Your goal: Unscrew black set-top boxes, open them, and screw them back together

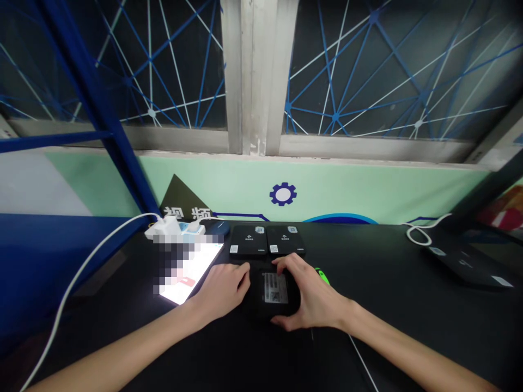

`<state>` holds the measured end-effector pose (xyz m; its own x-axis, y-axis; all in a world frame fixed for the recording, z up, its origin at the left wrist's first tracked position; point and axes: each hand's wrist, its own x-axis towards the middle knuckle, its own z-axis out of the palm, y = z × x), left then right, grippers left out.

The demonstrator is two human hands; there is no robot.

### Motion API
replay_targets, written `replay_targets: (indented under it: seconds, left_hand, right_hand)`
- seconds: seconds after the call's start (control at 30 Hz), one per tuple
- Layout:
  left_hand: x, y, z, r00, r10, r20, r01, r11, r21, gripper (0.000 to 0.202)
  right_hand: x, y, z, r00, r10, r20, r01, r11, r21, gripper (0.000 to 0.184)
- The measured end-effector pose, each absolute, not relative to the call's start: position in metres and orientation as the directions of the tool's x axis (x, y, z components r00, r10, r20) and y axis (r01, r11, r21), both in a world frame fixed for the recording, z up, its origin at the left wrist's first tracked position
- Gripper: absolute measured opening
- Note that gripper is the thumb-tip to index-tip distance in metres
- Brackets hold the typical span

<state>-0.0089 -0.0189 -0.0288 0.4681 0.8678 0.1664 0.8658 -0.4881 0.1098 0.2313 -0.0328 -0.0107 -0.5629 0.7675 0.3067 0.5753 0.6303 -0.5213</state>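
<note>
A small black box with a white label on top lies on the black table in front of me. My left hand rests against its left side, fingers curled at the edge. My right hand wraps around its right side, thumb below and fingers over the far corner. Just behind it, two more black boxes sit side by side. A lit tablet lies to the left of my left hand.
A white power strip with a white cable sits at the back left. A green object shows behind my right hand. Another black device and a coiled white cable lie at the right. A blue frame post rises at the left.
</note>
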Motion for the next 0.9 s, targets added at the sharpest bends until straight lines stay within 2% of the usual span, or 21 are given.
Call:
replay_targets:
  seconds: [0.6, 0.9]
  left_hand:
    - [-0.0089, -0.0193, -0.0299, 0.471, 0.863, 0.181, 0.862, -0.494, 0.115, 0.025]
    - [-0.009, -0.0182, -0.0302, 0.473, 0.862, 0.184, 0.859, -0.497, 0.12, 0.026]
  right_hand:
    - [0.2305, -0.0328, -0.0079, -0.57, 0.767, 0.296, 0.597, 0.634, -0.492, 0.063]
    - [0.2324, -0.033, -0.0074, -0.605, 0.735, 0.306, 0.55, 0.663, -0.508, 0.058]
